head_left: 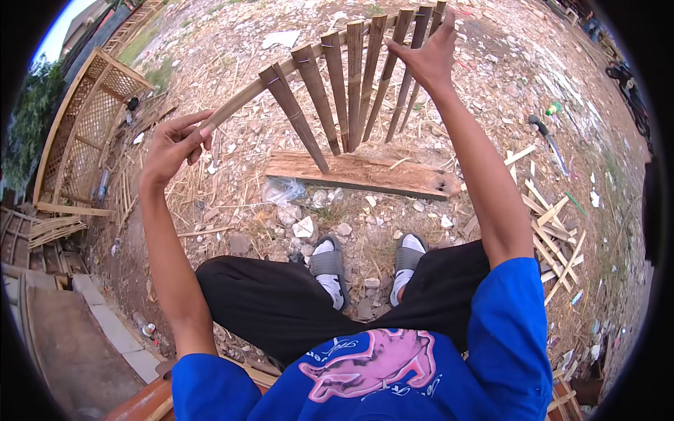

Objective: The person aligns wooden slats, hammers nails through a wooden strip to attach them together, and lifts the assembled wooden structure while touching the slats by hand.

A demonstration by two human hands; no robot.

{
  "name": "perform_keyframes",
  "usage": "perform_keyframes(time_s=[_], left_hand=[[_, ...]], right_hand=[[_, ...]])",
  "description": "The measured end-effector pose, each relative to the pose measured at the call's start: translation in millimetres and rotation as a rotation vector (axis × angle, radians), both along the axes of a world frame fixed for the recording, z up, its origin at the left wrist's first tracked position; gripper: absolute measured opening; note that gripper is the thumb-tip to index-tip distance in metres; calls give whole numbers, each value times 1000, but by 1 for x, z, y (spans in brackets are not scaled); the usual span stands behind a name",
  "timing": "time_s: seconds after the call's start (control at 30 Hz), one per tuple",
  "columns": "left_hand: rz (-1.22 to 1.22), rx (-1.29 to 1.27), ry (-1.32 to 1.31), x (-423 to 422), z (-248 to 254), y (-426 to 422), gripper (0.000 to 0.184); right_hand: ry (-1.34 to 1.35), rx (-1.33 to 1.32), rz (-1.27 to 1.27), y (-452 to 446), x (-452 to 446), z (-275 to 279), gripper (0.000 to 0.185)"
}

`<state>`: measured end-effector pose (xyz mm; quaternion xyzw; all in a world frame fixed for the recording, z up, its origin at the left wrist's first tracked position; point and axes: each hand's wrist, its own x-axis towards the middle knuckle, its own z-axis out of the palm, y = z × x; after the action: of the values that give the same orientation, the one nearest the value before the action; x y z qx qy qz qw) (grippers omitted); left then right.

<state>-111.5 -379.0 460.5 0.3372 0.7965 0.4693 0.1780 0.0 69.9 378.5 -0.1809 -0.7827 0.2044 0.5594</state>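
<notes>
A row of narrow dark wooden slats fixed along a thin curved strip makes a slatted wooden panel (354, 77), standing tilted in front of me. My left hand (173, 146) is closed on the strip's bare left end, thumb on top. At the far right end, my right hand (430, 59) is at the slat tops, thumb and forefinger spread across them; its other fingers are hidden. Small nails or pins show near several slat tops. Below the slats, a thick weathered wooden plank (393, 177) lies on the ground, and some slat bottoms appear to meet it.
A hammer-like tool with a dark head (550, 144) lies at the right, beside a green bottle (553, 109). Loose wood strips (554, 235) are piled nearer. A lattice wooden frame (84, 126) stands at left. Stones and wood scraps cover the ground around my sandalled feet (328, 266).
</notes>
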Motion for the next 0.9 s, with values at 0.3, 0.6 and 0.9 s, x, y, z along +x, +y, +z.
perform_keyframes(time_s=[0.3, 0.6, 0.9], left_hand=[[-14, -9, 9, -2, 2, 0, 38], [-86, 37, 40, -4, 10, 12, 36], [40, -111, 388, 33, 23, 60, 33]], right_hand=[[-144, 31, -20, -2, 10, 3, 126], [-160, 80, -84, 5, 49, 18, 124], [-238, -27, -99, 2, 141, 39, 125]])
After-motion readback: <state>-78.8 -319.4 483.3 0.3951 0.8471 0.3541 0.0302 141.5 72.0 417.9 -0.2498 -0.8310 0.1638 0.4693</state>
